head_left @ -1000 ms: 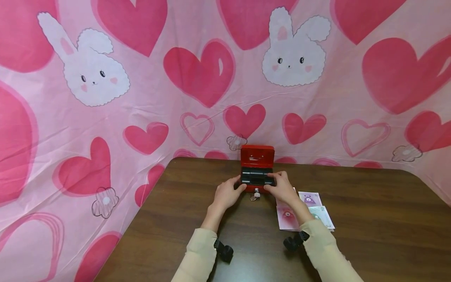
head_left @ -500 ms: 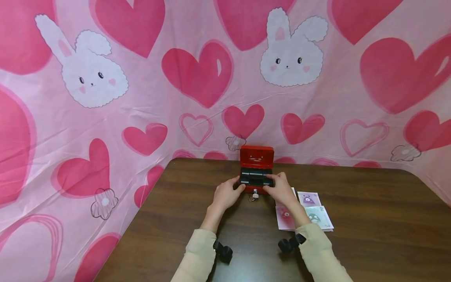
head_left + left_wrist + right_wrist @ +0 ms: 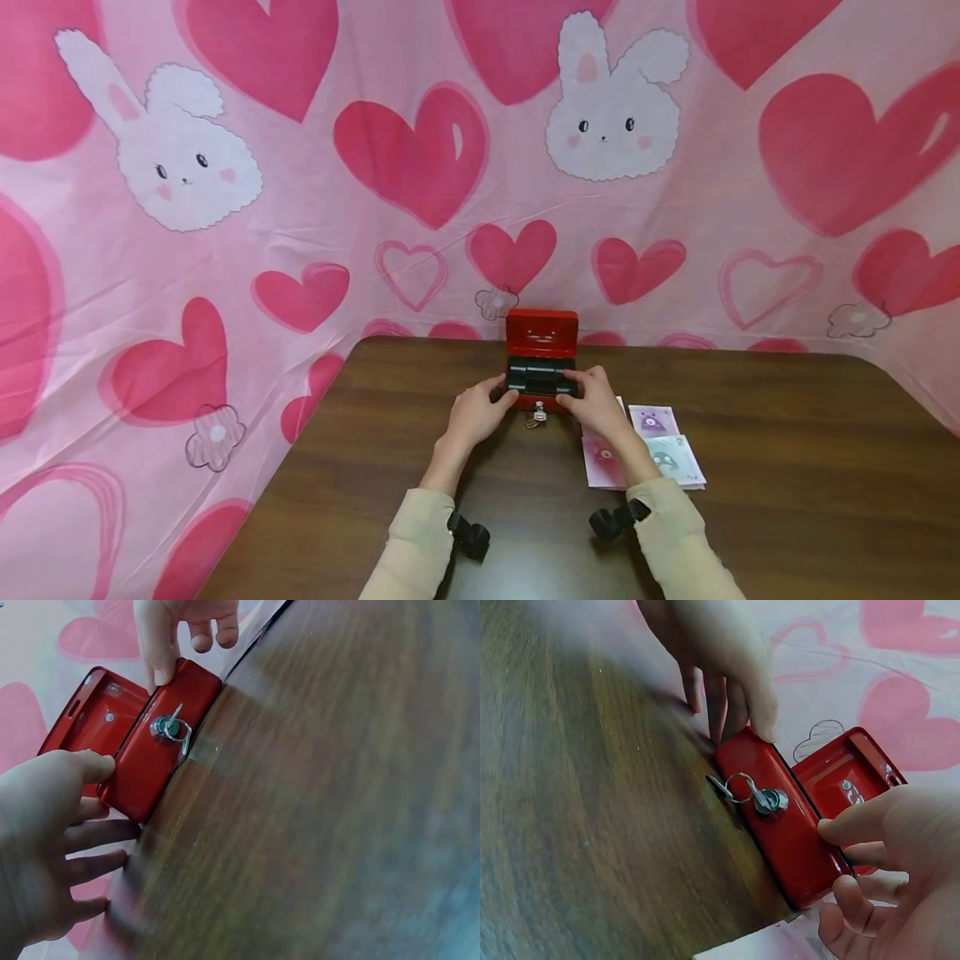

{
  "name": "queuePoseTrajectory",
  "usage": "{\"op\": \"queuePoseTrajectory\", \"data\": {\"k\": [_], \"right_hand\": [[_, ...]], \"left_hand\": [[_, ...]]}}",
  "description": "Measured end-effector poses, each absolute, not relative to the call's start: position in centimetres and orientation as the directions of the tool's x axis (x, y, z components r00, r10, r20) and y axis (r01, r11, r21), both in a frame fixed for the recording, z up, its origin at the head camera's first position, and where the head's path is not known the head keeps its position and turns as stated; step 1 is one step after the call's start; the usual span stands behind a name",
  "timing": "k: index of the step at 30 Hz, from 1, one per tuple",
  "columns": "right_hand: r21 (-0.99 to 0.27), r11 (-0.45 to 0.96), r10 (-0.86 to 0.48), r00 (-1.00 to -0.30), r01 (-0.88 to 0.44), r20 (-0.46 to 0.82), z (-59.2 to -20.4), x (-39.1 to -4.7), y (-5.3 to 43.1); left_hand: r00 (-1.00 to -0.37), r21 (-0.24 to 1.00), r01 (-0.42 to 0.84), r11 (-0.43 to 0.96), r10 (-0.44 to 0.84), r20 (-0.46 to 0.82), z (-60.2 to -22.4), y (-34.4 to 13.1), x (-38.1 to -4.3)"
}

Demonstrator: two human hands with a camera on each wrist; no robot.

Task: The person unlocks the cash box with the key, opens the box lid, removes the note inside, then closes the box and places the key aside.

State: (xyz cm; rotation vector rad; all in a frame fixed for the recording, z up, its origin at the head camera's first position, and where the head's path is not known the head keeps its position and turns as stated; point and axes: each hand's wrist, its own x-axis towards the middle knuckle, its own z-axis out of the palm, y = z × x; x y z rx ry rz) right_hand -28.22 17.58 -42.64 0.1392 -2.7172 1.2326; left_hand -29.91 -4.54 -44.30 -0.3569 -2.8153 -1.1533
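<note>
A small red cash box [image 3: 534, 404] stands near the table's back edge, its red lid [image 3: 542, 332] raised. Inside lies a black tray [image 3: 538, 369]. Keys on a ring [image 3: 740, 787] hang from the front lock [image 3: 769, 801]. My left hand [image 3: 474, 414] grips the box's left front corner, thumb on the front rim and the other fingers spread along the side. At the right corner, my right hand [image 3: 596, 408] pinches the box, thumb on the front rim and index finger reaching over the tray's right end. Whether that finger touches the tray cannot be told.
Play banknotes lie to the right of the box: a purple note [image 3: 651, 422], a green note [image 3: 675, 460] and a pink note [image 3: 602, 463] partly under the right forearm. A pink heart-print cloth [image 3: 420, 275] hangs right behind the wooden table [image 3: 787, 450].
The right wrist has swung slightly inward, uncovering more of the green note. Both hands stay at the box corners. The head view has shifted a little.
</note>
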Motion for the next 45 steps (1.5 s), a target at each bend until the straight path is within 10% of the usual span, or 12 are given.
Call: {"op": "queuePoseTrajectory", "data": {"k": [45], "right_hand": [[-0.817,0.551,0.070,-0.967,-0.168,0.246,-40.0,-28.9,19.8]], "left_hand": [[-0.962,0.747,0.263,0.610,0.219,0.160,-40.7,-5.1,-32.9]]}}
